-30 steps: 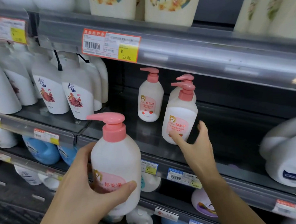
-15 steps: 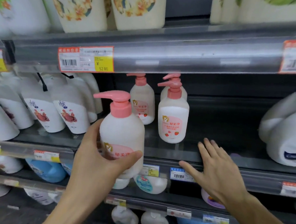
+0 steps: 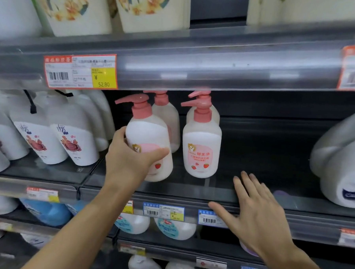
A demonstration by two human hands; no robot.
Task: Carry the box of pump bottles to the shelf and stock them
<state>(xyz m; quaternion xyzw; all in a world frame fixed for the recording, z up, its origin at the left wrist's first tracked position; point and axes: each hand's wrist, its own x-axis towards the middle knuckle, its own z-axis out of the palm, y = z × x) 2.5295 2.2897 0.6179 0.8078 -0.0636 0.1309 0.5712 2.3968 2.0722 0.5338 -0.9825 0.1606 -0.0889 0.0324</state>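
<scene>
Currently the left hand (image 3: 128,160) is wrapped around a pump bottle (image 3: 149,141), upright at the front edge of the shelf (image 3: 190,189), just beside a second bottle (image 3: 201,144). Right hand (image 3: 256,214) spread flat, empty, over the shelf's front edge.

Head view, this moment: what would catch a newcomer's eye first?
The white pump bottle with a pink dispenser, gripped by the left hand at the dark shelf's front. Beside it stands a matching strawberry-labelled bottle. The right hand hovers open near the shelf edge.
</scene>
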